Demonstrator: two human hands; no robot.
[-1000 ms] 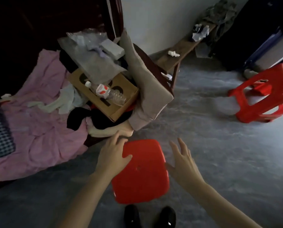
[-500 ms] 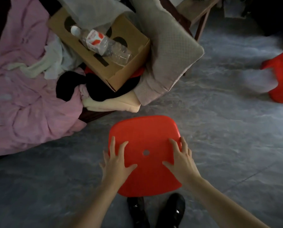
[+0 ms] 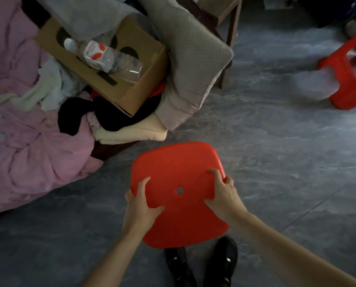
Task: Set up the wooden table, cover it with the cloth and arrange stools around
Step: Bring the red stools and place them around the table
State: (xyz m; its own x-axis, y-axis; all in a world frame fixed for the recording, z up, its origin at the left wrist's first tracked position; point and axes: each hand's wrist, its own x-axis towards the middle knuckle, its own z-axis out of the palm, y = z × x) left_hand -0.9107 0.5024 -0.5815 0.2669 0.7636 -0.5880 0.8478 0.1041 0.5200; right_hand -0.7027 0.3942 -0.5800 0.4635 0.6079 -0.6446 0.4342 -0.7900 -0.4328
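Note:
A red plastic stool (image 3: 179, 177) stands on the grey floor right in front of me, seen from above, with a small hole in the middle of its seat. My left hand (image 3: 140, 206) grips the seat's left edge, thumb on top. My right hand (image 3: 224, 193) grips the seat's right edge, fingers curled over the rim. A second red stool (image 3: 347, 77) lies tipped on the floor at the far right. No wooden table top or cloth for it is plainly in view.
A bed with pink bedding (image 3: 27, 141) fills the left. On it lie a cardboard box (image 3: 131, 79), a plastic bottle (image 3: 104, 59) and a grey pillow (image 3: 193, 65). A wooden bench leg (image 3: 228, 44) stands behind. My black shoes (image 3: 202, 264) are below the stool.
My hands went from hovering beside the seat, to lying flat on it, to gripping its two side edges. The view has tilted down and closer to the stool.

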